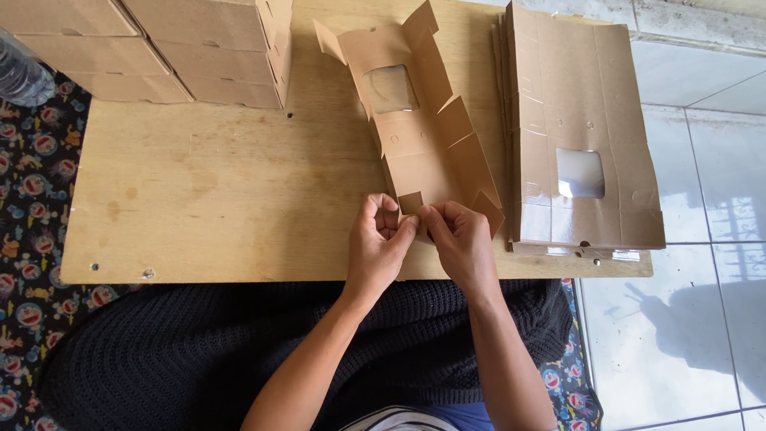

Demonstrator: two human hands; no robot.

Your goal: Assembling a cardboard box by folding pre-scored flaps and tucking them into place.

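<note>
Pinching grip: both hands, left hand (381,243) and right hand (460,239), on the box blank's (423,136) flap.

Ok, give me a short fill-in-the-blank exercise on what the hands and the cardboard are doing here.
1. Both hands pinch the near end of a half-folded ____ box.
2. The left hand and right hand work above a ____ board.
3. The stack of flat blanks lies to the person's ____.
4. Each blank has a clear ____.

Missing words: cardboard; wooden; right; window
</note>
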